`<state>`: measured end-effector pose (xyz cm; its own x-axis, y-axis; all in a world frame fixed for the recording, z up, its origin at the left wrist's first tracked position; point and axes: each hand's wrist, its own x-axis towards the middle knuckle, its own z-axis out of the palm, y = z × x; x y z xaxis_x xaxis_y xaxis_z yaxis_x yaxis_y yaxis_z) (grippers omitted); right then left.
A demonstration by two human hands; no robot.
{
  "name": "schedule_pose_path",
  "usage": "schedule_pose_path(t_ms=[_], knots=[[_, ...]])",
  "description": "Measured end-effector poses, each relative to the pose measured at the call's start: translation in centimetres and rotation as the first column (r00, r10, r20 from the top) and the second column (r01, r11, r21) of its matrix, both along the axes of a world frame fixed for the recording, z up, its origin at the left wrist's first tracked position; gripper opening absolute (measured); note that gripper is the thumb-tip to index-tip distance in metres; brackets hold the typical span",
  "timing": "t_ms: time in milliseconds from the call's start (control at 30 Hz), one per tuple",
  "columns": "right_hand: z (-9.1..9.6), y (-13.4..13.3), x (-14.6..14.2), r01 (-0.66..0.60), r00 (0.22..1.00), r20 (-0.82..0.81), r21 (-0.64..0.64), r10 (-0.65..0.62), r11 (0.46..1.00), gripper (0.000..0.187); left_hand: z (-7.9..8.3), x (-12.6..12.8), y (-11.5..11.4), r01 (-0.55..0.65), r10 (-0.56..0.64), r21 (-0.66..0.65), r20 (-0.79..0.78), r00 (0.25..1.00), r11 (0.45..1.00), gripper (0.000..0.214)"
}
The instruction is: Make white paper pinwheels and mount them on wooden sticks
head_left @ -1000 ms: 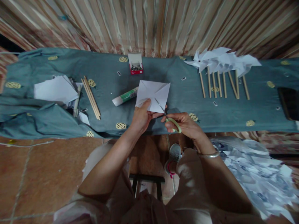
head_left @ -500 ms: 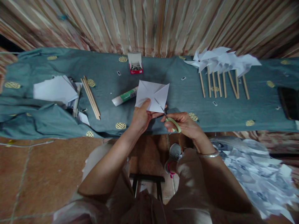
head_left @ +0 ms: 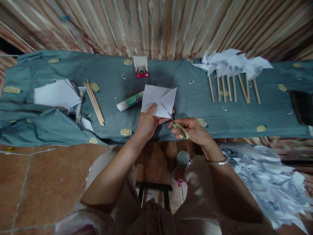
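A square sheet of white paper (head_left: 159,94) with diagonal lines running in from its corners is pinched in my left hand (head_left: 148,122), thumb on top and fingers beneath. My right hand (head_left: 193,130) grips scissors (head_left: 182,129) with pale green handles. Their blades lie at the paper's lower right corner and point toward its middle. Just left of the paper, partly behind it, lies a green and white glue stick (head_left: 130,101). Beyond it stands an open red and white box (head_left: 141,71) of small metal pieces.
Several white paper pinwheels (head_left: 232,65) on wooden sticks lie at the back right. Left are a stack of paper (head_left: 57,94) and several wooden sticks (head_left: 95,102). A dark phone-like object (head_left: 301,107) is far right. Many white paper pieces (head_left: 269,179) are heaped below the table at right.
Almost nothing differs. Both hands, the paper and the scissors keep the same places; the whole view has shifted very slightly.
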<state>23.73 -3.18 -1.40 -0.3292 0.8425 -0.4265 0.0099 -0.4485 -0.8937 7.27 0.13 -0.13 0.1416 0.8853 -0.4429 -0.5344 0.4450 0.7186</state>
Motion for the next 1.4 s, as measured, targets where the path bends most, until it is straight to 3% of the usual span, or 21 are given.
schedule_pose_path(t_ms=[300,600,800,1067,1200,1267,1333,1400], knots=[[-0.3,-0.1,0.2,-0.031,1.000,0.002,0.023,0.031,0.999,0.037,-0.1,0.0,0.0,0.009,-0.009,0.005,0.011,1.000,1.000,0.041],[0.5,-0.7,0.7,-0.089,0.995,0.045,-0.051,0.091,0.995,0.042,0.2,-0.1,0.2,-0.007,0.007,0.011,-0.002,1.000,1.000,0.043],[0.9,-1.5,2.5,-0.133,0.984,0.105,-0.094,0.142,0.987,0.043,0.2,0.0,0.4,-0.051,0.051,0.002,0.012,0.999,0.999,0.040],[2.2,-2.2,5.4,-0.154,0.960,0.231,-0.049,0.161,0.987,0.044,0.0,0.2,0.4,-0.057,0.057,-0.005,0.013,0.998,0.998,0.036],[1.5,-2.3,6.3,-0.054,0.936,0.351,0.081,0.023,0.995,0.054,-0.2,0.6,0.4,-0.048,0.049,-0.022,0.039,0.998,0.999,0.035],[1.0,-2.1,6.2,0.053,0.868,0.469,0.234,-0.160,0.971,0.059,-0.3,1.0,0.4,-0.031,0.033,-0.036,0.049,0.998,0.999,0.036],[0.6,-1.8,5.9,0.103,0.696,0.623,0.406,-0.357,0.908,0.057,-0.4,1.4,0.3,-0.008,0.011,-0.050,0.061,0.998,0.999,0.036],[0.5,-1.4,5.3,0.070,0.509,0.726,0.500,-0.462,0.863,0.052,-0.5,1.8,0.2,0.020,-0.015,-0.066,0.076,0.997,0.998,0.036]])
